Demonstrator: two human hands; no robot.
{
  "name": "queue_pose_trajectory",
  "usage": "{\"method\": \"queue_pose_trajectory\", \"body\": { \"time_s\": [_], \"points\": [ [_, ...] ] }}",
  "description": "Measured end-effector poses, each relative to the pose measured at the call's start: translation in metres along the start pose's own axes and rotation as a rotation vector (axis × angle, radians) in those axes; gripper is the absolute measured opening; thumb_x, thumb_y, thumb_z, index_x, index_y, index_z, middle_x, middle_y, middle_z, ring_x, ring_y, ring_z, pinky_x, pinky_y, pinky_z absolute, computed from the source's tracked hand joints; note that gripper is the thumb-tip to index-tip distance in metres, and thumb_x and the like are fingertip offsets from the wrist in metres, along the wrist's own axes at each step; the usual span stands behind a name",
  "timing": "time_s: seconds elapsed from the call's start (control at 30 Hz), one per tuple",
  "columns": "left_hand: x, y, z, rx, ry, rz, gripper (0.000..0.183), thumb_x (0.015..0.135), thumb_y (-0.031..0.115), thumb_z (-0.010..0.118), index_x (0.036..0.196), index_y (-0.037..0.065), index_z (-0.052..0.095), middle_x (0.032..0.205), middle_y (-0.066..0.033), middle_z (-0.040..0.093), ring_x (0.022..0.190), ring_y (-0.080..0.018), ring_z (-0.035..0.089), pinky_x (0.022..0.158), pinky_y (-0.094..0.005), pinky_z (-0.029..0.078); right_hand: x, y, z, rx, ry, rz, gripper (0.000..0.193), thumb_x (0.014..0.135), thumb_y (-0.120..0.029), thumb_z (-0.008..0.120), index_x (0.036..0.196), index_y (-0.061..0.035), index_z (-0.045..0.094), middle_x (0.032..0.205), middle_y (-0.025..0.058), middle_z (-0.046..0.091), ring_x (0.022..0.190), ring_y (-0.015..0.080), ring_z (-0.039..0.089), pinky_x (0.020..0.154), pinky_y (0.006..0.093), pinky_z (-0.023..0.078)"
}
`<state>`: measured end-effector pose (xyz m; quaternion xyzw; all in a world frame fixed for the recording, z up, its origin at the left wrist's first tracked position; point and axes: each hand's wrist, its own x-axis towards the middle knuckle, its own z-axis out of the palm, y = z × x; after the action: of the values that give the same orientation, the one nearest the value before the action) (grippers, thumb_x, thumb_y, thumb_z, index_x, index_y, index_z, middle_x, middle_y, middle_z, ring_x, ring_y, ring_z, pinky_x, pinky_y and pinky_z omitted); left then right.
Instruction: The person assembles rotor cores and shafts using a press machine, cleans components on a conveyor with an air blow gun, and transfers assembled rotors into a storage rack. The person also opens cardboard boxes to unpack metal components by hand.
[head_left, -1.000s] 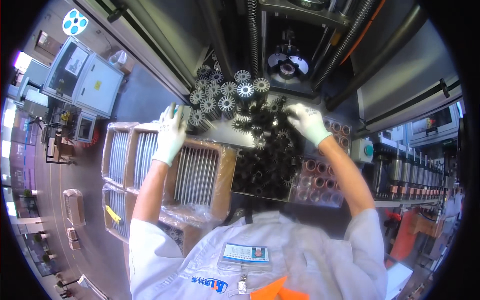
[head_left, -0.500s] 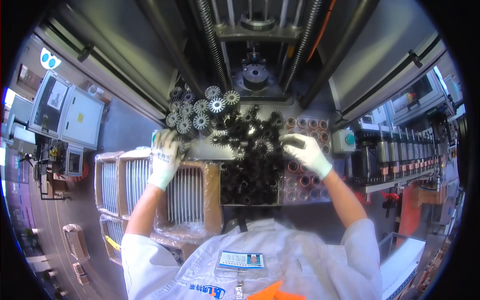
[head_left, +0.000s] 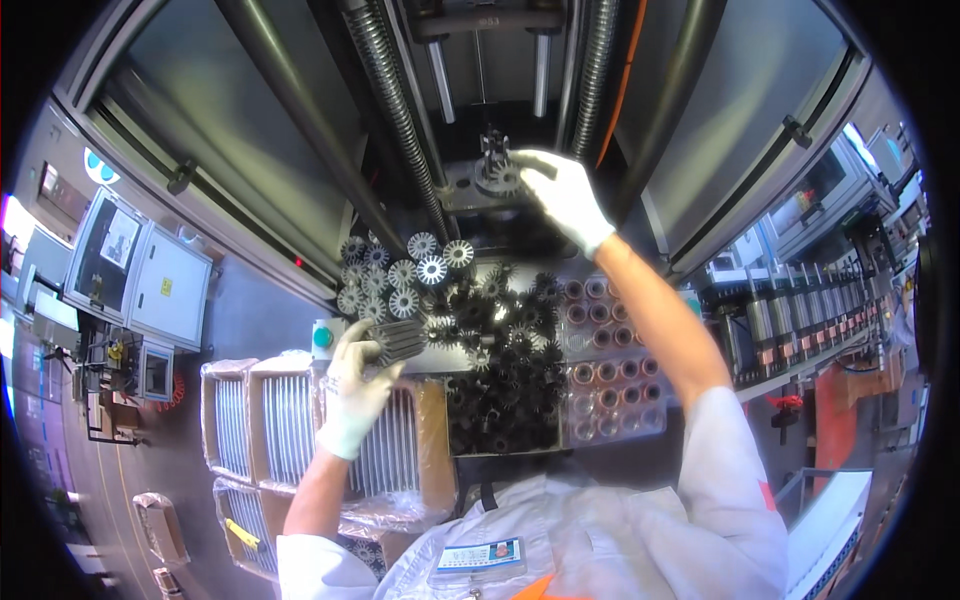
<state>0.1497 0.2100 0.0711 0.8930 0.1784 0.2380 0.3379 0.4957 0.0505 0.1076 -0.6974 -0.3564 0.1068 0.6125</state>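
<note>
My left hand, in a white glove, is closed around a grey slotted metal core, tilted on its side above the bench. My gloved right hand reaches forward under the press, its fingertips closed at a dark toothed ring on the round fixture. The fingers partly hide how the ring sits there. Several more slotted cores stand upright at the left of the bench. Beside them spreads a heap of black toothed pieces.
Copper-coloured rings sit in clear trays at the right. Plastic-lined boxes of metal shafts stand at the lower left. A green button is next to my left hand. Thick bars and a coiled spring flank the fixture.
My right hand has gone from beside the black heap forward to the fixture. My left hand has come nearer me, with the core now plainly visible in it. The whole view has shifted.
</note>
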Motion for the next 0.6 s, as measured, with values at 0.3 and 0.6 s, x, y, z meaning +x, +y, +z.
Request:
{"method": "queue_pose_trajectory", "body": {
  "time_s": [0.3, 0.6],
  "points": [
    [0.041, 0.014, 0.034, -0.154, 0.078, 0.086, 0.034, 0.072, -0.005, 0.083, 0.093, 0.001, 0.057, 0.135, -0.0202, 0.057, 0.104, -0.0209, 0.067, 0.087, -0.0297, 0.056, 0.076, 0.063, 0.012, -0.129, 0.090, 0.108, 0.037, 0.083, -0.005, 0.057, 0.116, -0.0013, 0.072, 0.113, 0.0137, 0.074, 0.109, 0.0233, 0.069, 0.098, 0.0324, 0.051],
    [0.160, 0.056, 0.076, -0.113, 0.202, 0.220, 0.031, 0.071, 0.002, 0.084, 0.092, 0.001, 0.060, 0.129, -0.0154, 0.064, 0.102, -0.0210, 0.066, 0.083, -0.0310, 0.054, 0.016, 0.067, 0.020, -0.319, 0.217, -0.061, 0.044, 0.087, -0.020, 0.064, 0.128, -0.0043, 0.062, 0.106, 0.0209, 0.068, 0.103, 0.0350, 0.065, 0.093, 0.0422, 0.051]
  ]
}}
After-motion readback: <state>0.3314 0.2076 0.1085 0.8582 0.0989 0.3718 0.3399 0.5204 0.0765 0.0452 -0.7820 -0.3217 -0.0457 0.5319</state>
